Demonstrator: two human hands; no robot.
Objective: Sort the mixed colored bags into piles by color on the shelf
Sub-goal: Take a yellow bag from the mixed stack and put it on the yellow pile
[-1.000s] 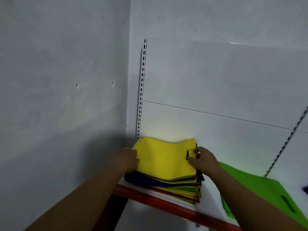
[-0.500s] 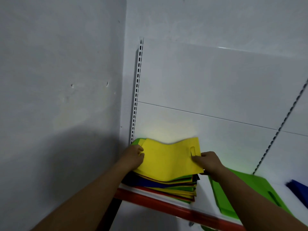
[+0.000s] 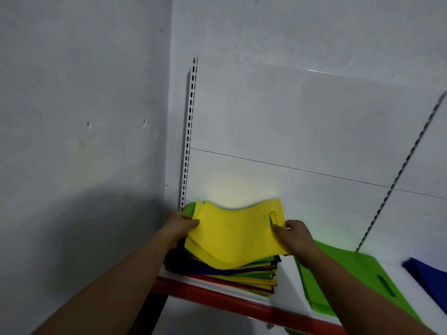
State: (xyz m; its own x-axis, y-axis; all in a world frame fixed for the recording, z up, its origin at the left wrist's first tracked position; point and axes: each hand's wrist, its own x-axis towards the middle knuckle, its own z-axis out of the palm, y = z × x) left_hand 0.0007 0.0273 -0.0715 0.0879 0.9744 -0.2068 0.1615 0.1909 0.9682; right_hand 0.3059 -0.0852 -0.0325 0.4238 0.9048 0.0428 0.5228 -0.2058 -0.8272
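— Raised further since a moment ago, the flat yellow fabric bag [image 3: 232,235] sags over the mixed-colour bag stack [image 3: 242,274] on the red-edged shelf [image 3: 217,294].
— Held how?
— Pinched: left hand [image 3: 180,226] at one end, right hand [image 3: 294,234] at the handle end.

- The stack [image 3: 232,276] is set on the shelf [image 3: 287,281], at its left end.
- The top bag [image 3: 234,235] is held just above it.
- A pile [image 3: 350,274] is laid to the right, a lone bag [image 3: 430,274] beyond.
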